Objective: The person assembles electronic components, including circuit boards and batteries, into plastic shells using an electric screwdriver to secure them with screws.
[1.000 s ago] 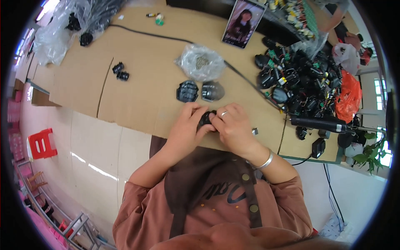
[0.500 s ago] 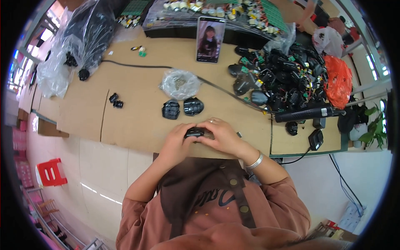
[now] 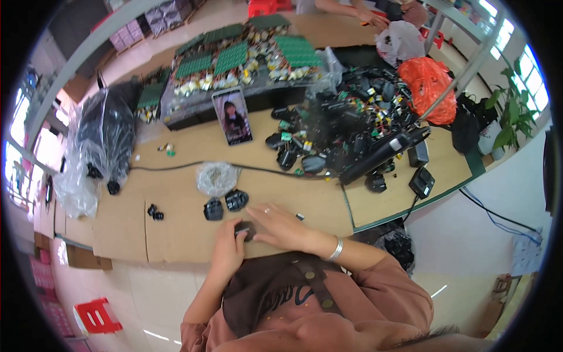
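Note:
My left hand (image 3: 227,245) is closed on a small black plastic casing (image 3: 245,229), held low over the near edge of the cardboard-topped table. Beside it my right hand (image 3: 282,227) has its fingers stretched out, with the thumb close to the casing; whether it touches is hard to tell. Just beyond the hands lie two black moulded shells, a left shell (image 3: 213,209) and a right shell (image 3: 237,200). Behind them sits a clear plastic bag (image 3: 217,179) of small parts. Several little black pieces (image 3: 155,212) lie to the left.
A phone (image 3: 233,116) stands upright at the back. To the right are a heap of black casings with wired boards (image 3: 352,120), a black cylindrical tool (image 3: 384,155) and a red bag (image 3: 428,88). Green circuit boards (image 3: 231,57) are stacked behind. Another person's hands (image 3: 369,16) show far off.
The view has swung, so the table appears turned and more of its far side shows. My right hand has loosened from around the casing, its fingers straightening; my left hand keeps its hold.

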### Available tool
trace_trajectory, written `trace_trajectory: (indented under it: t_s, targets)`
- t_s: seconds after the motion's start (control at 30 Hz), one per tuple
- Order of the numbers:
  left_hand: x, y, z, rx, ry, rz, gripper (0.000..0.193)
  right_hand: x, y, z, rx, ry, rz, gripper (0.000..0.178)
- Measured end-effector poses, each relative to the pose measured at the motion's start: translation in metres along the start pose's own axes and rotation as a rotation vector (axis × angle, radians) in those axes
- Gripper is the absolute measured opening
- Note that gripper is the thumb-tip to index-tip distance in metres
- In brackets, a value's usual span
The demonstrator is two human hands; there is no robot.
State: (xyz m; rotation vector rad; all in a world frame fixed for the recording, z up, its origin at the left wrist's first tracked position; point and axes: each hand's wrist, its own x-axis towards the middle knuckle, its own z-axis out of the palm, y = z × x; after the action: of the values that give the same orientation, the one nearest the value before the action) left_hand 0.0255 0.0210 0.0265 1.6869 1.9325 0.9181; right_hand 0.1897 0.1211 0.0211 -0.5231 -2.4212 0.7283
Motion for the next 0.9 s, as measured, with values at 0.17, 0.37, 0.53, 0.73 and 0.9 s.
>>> trace_trajectory:
  t_s: [0.17,0.37,0.53,0.73,0.9]
  targets:
    - [-0.001,-0.005,0.001,0.115,0.006,0.054,0.023,-0.043,0.001,-0.032,0.143,0.132,0.022,0.026]
    - [-0.002,-0.005,0.008,0.156,0.092,0.067,0.025,-0.096,0.015,-0.108,-0.056,0.283,-0.082,0.012]
    - [0.011,0.004,-0.002,0.197,0.125,0.061,0.024,-0.131,0.049,-0.215,-0.340,0.482,0.522,0.011]
    - [0.029,0.015,-0.006,0.175,0.238,0.104,0.018,-0.053,0.147,-0.307,-0.242,0.628,0.434,0.013]
    - [0.046,0.019,-0.018,0.235,0.350,0.139,0.015,0.083,0.276,-0.300,-0.434,0.466,0.297,0.032]
